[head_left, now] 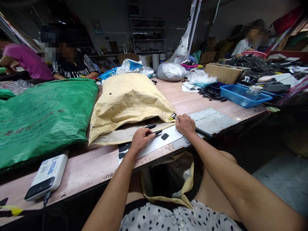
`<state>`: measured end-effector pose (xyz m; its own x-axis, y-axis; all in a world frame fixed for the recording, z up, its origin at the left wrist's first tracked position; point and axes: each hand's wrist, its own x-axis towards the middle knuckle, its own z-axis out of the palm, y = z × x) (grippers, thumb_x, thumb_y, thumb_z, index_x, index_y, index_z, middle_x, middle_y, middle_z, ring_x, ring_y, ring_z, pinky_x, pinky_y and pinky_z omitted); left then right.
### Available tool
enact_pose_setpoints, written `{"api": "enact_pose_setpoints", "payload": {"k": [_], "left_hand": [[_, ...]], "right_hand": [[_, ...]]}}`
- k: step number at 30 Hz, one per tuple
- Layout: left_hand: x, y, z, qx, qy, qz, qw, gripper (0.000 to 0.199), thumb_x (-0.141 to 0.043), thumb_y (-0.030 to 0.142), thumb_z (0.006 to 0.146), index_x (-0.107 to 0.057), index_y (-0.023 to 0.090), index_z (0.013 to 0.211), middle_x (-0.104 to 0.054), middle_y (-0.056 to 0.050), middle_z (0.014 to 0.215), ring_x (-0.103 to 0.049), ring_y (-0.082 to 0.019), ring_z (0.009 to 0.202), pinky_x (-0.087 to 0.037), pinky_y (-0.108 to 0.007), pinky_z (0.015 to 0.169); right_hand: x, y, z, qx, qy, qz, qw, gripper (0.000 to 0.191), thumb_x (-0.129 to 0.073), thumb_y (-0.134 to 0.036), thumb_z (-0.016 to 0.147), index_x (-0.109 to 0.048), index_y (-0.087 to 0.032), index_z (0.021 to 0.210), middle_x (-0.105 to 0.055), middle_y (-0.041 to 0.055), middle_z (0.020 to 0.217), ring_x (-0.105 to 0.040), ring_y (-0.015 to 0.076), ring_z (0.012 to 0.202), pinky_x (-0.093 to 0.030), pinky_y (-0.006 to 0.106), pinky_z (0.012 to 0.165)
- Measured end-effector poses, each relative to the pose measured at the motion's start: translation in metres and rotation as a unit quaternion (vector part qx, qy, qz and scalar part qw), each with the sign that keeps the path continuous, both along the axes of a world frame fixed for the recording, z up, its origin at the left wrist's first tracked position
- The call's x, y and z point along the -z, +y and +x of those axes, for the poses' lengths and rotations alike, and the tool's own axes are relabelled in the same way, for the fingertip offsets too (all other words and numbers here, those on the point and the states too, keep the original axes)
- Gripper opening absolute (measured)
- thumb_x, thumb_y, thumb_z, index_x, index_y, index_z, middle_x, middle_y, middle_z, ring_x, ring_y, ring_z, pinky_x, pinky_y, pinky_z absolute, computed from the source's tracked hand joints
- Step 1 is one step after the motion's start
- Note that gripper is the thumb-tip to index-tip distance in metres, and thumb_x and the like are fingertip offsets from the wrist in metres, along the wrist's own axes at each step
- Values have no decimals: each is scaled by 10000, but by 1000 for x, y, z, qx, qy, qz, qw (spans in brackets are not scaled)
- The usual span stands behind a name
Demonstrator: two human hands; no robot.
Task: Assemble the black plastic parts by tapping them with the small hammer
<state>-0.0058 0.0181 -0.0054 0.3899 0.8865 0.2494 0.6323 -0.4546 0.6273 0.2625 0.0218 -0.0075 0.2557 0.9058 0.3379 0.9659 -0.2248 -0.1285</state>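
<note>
My left hand (141, 138) is closed on a slim black part (157, 132) over a white sheet (158, 141) near the table's front edge. Another black piece (151, 126) lies just behind its fingers, at the mouth of a yellow woven sack (130, 99). To the right, my right hand (186, 124) is wrapped round a metal tool (174, 117) with a shiny rounded head, beside the sack's front right corner. A black handle (204, 132) shows on the other side of that hand. A small black square (165, 137) rests on the sheet between my hands.
A green sack (48, 118) and a white power bank (49, 175) are at the left. Blue baskets (243, 96), black parts (211, 95) and a grey plate (211, 120) are at the right. An open sack (190, 179) hangs over my lap. Other people sit behind the table.
</note>
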Motion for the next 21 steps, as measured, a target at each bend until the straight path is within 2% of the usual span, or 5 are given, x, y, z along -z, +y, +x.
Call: {"api": "enact_pose_setpoints", "payload": {"k": [6,10,15,18,21], "left_hand": [[2,4,0,-3,3,-5,1000,226,-656,417,861,-725,202,860,-700,-39,855,-595,-228,869,-406,-326,762],[-16,-14,2,9,-53,7,999,221,-609,389,900,-707,195,862,-687,-39,863,-584,-218,877,-422,-330,804],[-40,-90,22,245,-103,-153,952,274,-562,440,967,-711,218,1028,-700,-2,904,-613,-162,833,-448,-257,758],[-2,-124,33,331,-23,-267,905,277,-650,467,899,-724,225,1012,-715,14,832,-616,-148,748,-439,-236,669],[69,-131,34,227,11,-332,916,208,-639,413,857,-701,216,882,-705,11,713,-611,-150,621,-424,-248,557]], "right_hand": [[-1,0,0,-3,0,-2,1000,365,-454,-283,951,-675,-229,1237,-623,119,1188,-553,258,1068,-403,345,854],[0,0,0,-4,2,0,1000,364,-452,-279,953,-675,-215,1234,-623,127,1187,-554,262,1069,-400,346,856],[0,0,1,-6,3,-1,1000,363,-444,-288,960,-672,-220,1234,-619,126,1198,-553,267,1079,-399,356,861],[1,0,1,-6,5,-1,1000,365,-435,-292,965,-673,-222,1232,-618,123,1187,-553,267,1076,-399,359,860],[1,-1,1,-8,7,1,1000,364,-438,-297,965,-676,-217,1229,-621,124,1183,-552,263,1072,-399,354,857]]}}
